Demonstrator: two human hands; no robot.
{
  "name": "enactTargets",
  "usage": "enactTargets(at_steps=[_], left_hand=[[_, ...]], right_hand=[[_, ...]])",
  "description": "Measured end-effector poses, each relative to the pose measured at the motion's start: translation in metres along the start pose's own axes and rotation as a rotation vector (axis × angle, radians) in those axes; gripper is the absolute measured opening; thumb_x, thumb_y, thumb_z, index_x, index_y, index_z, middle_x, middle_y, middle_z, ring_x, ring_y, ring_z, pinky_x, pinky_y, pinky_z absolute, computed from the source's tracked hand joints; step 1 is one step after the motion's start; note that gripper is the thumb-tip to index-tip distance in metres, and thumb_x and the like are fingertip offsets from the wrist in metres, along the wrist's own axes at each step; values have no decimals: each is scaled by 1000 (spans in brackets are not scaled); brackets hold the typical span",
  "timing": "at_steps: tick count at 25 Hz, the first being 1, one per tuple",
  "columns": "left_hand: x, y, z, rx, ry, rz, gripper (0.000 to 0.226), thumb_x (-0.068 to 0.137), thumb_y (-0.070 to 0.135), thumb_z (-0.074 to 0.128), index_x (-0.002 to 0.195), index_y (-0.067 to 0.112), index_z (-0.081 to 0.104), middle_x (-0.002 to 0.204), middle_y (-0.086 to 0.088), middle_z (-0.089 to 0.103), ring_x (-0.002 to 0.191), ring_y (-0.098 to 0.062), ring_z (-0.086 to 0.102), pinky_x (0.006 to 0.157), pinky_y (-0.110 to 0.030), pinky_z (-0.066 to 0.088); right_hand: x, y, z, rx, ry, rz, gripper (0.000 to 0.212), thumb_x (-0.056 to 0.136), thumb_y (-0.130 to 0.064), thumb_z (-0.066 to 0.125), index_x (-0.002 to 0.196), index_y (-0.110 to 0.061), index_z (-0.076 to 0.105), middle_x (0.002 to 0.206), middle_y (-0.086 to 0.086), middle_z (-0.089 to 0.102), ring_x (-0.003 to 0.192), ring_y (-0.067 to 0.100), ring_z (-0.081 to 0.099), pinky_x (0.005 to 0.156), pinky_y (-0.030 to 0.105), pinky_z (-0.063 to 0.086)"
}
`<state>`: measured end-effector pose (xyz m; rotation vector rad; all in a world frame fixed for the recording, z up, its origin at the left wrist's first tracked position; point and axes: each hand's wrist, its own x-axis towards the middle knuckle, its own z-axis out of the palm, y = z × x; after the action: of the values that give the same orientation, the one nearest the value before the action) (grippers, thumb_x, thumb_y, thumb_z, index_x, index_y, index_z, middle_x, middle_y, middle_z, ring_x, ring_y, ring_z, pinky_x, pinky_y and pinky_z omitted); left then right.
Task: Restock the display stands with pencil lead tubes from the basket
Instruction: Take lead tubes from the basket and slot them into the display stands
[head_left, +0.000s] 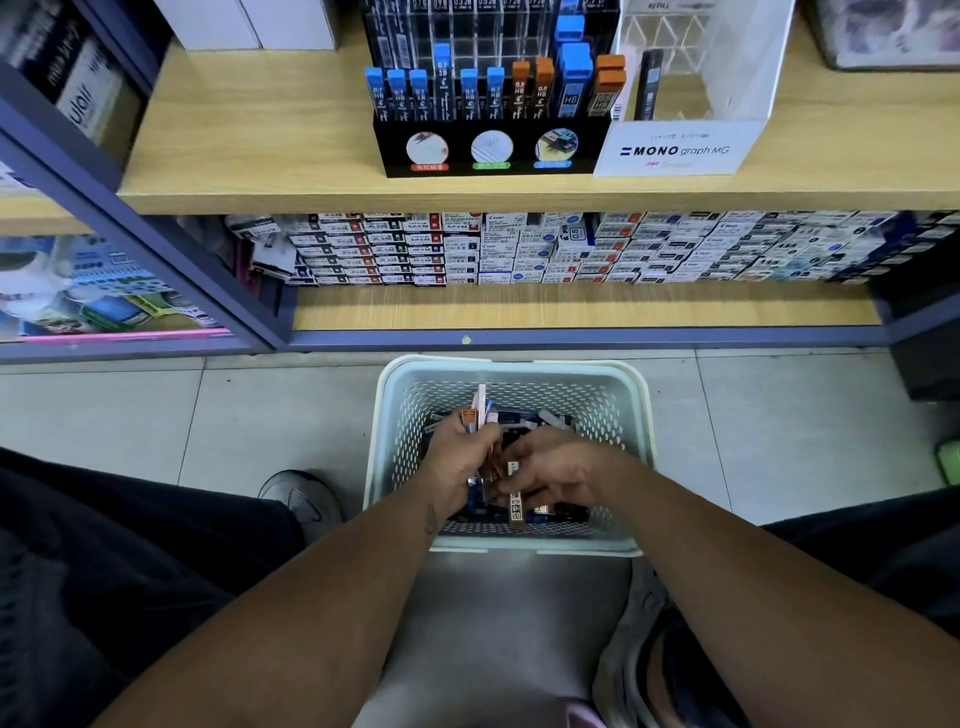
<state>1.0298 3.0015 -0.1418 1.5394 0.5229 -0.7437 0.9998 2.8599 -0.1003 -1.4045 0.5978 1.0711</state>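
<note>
A pale green perforated basket stands on the floor between my feet, holding a heap of pencil lead tubes. Both hands are inside it. My left hand is shut on a bundle of tubes whose orange and white ends stick up above the fist. My right hand grips an orange-capped tube that points down toward me. On the upper wooden shelf a black display stand carries blue-capped and orange-capped tubes in its front row, with several empty clear slots behind. A white Mono display stand holds one black tube.
The lower shelf is packed at the back with stacked small refill boxes. A purple shelf frame runs diagonally at the left. My grey shoe sits left of the basket, and another shoe at lower right.
</note>
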Motion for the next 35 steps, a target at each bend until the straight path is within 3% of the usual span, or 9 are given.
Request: enactTargets(at_steps=[4, 7, 11, 13, 20, 27, 31, 33, 35], left_hand=[[5, -8, -3, -56, 23, -33, 6, 88, 6, 72, 94, 4, 73, 86, -15, 73, 80, -28, 67, 68, -43, 55], [7, -9, -4, -19, 62, -2, 12, 91, 6, 70, 98, -3, 72, 93, -21, 75, 78, -27, 67, 74, -40, 55], [1, -5, -5, -68, -20, -27, 13, 94, 3, 67, 102, -7, 69, 83, -21, 69, 55, -22, 59, 51, -31, 51], [-6, 0, -3, -72, -94, -27, 8, 94, 5, 67, 98, 0, 71, 82, -17, 69, 59, -20, 61, 52, -31, 49], [-11, 3, -7, -38, -177, -14, 10, 95, 14, 69, 98, 6, 72, 103, -15, 75, 88, -20, 68, 75, -31, 52], [-20, 14, -13, 19, -289, 36, 20, 99, 20, 63, 97, 1, 71, 79, -12, 71, 62, -19, 64, 53, -28, 48], [-29, 28, -21, 34, -329, 55, 26, 94, 23, 69, 101, -3, 70, 82, -12, 72, 70, -21, 63, 67, -33, 54], [-36, 35, -24, 83, -355, 50, 36, 92, 25, 72, 107, -7, 67, 81, -10, 73, 74, -20, 66, 79, -36, 54], [-44, 42, -23, 97, -394, 27, 35, 91, 24, 73, 109, -6, 66, 78, -6, 72, 70, -17, 66, 74, -34, 53]], right_hand=[[3, -3, -2, -95, 18, 24, 37, 88, 7, 68, 123, -1, 58, 100, 15, 77, 96, 24, 75, 81, 36, 60], [0, -9, -8, -162, 104, 53, 16, 90, 4, 68, 105, -2, 64, 97, 16, 77, 95, 27, 74, 87, 42, 60], [-1, -17, -14, 76, 287, 5, 16, 87, 2, 72, 95, -7, 61, 103, 15, 72, 96, 26, 70, 79, 42, 62], [1, -18, -14, 153, 326, -33, 20, 84, -2, 76, 99, -7, 63, 103, 11, 71, 95, 22, 68, 78, 39, 62], [12, -12, -21, 127, 289, -106, 28, 76, -11, 85, 100, -6, 71, 103, 9, 75, 103, 21, 69, 77, 32, 60], [0, -19, -22, -66, 220, -198, 23, 83, -19, 80, 97, -2, 73, 92, 10, 77, 96, 20, 72, 81, 31, 59], [-18, -28, -24, -99, 295, -237, 21, 89, -20, 75, 105, -7, 70, 90, 9, 77, 93, 23, 72, 92, 43, 57], [-33, -31, -25, 35, 298, -271, 17, 92, -19, 70, 107, -9, 70, 89, 11, 76, 82, 23, 72, 81, 40, 58], [-43, -34, -23, 45, 281, -299, 16, 91, -19, 71, 105, -11, 72, 89, 11, 76, 76, 19, 71, 66, 29, 55]])
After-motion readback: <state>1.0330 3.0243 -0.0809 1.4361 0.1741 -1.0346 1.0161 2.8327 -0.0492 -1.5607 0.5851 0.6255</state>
